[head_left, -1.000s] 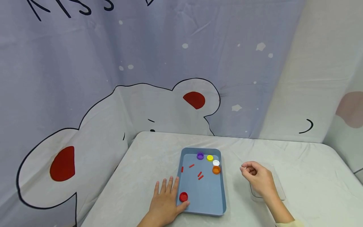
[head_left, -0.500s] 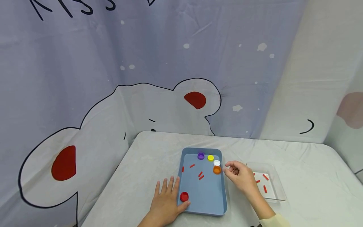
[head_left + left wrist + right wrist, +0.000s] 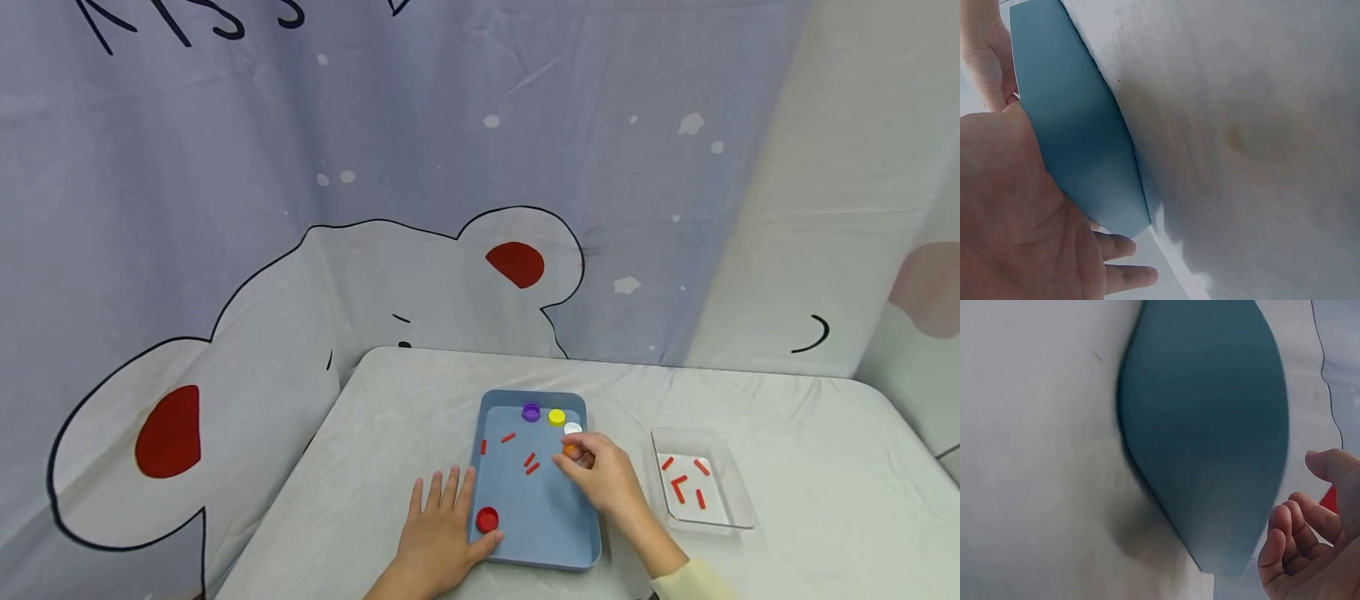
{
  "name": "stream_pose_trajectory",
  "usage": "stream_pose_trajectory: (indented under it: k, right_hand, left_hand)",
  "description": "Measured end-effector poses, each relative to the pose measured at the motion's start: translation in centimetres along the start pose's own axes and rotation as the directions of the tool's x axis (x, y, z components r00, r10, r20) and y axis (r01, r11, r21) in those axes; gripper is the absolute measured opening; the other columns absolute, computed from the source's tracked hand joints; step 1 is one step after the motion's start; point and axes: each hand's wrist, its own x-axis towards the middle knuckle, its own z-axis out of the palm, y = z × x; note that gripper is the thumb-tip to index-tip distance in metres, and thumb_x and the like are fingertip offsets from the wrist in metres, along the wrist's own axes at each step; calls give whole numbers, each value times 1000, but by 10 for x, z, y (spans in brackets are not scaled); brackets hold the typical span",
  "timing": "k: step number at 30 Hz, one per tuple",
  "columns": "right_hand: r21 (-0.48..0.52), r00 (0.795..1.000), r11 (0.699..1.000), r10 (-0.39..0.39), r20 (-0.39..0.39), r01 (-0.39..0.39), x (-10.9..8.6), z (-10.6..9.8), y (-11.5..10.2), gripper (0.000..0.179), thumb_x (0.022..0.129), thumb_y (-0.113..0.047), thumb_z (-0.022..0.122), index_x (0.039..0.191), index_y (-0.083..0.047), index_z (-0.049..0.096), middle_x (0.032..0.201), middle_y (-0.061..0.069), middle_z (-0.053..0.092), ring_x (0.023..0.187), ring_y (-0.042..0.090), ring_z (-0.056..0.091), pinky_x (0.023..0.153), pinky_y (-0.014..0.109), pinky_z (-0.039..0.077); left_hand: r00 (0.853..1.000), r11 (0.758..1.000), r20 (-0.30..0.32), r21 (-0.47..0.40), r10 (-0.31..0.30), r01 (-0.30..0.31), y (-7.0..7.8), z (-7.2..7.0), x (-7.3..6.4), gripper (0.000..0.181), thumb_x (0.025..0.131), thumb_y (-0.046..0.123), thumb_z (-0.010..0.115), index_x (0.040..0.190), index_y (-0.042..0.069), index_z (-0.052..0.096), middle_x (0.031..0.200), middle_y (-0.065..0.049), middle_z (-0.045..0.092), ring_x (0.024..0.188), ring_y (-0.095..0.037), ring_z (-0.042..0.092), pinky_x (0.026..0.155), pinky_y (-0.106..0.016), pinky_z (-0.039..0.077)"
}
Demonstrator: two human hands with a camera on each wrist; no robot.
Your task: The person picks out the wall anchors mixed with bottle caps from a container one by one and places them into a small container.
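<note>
A blue-grey tray (image 3: 536,533) lies on the table in the head view. My left hand (image 3: 438,542) rests at its left edge with straight, spread fingers, the thumb over the rim near a red round cap (image 3: 487,520). My right hand (image 3: 606,475) is over the tray's right side, thumb and index finger on either side of an orange cap (image 3: 570,450), which they partly cover. In the right wrist view, a gap shows between thumb and index fingertips, with no cap visible there. Behind the hand are a white cap (image 3: 573,428), a yellow cap (image 3: 557,417) and a purple cap (image 3: 531,412).
Several short red sticks (image 3: 532,468) lie scattered in the tray. Right of it stands a clear plastic box (image 3: 738,492) holding several more red sticks (image 3: 701,499). A white cloth covers the table (image 3: 375,433), and a printed curtain (image 3: 420,125) hangs behind.
My right hand has moved left from above the clear box to the orange cap in the tray, uncovering the box and its red sticks. The left hand has stayed put.
</note>
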Motion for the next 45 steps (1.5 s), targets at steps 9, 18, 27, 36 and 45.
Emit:
stream_pose_trajectory:
  k: [9,18,27,36,45]
  right_hand:
    - [-47,999,998,-34,21,35,-1,17,-5,27,81,-20,86,103,-8,77,84,-2,61,70,7,53,64,24,45]
    - [-246,992,967,-37,121,66,-2,33,-8,40,79,-34,87,108,-8,76,89,1,66,79,17,62,72,39,52]
    - [-453,981,887,-7,194,95,2,42,-10,44,76,-41,87,102,-7,78,83,1,61,71,15,54,65,36,50]
    - [-507,984,857,1,179,91,5,49,-5,36,74,-42,88,87,-10,76,77,1,51,62,16,49,58,35,46]
    - [-522,985,845,-29,168,114,7,52,-6,33,74,-39,90,83,-11,75,75,1,52,61,16,50,56,34,47]
  left_hand:
    - [1000,1000,3,14,-5,5,0,-1,0,98,89,75,51,158,7,34,161,-17,36,148,-44,29,118,-66,12]
    - [1000,1000,13,6,-3,3,0,-1,0,98,90,75,51,158,7,33,161,-17,35,149,-44,29,118,-66,11]
    - [1000,1000,13,25,3,-3,-1,1,0,98,90,76,49,158,7,33,160,-17,36,148,-44,30,118,-66,12]
    - [1000,1000,0,12,13,-13,0,2,0,98,90,75,51,158,7,34,160,-17,37,147,-45,31,118,-66,12]
    - [1000,1000,-10,18,13,-13,0,2,0,96,91,74,51,158,7,34,160,-17,37,147,-44,31,118,-66,13]
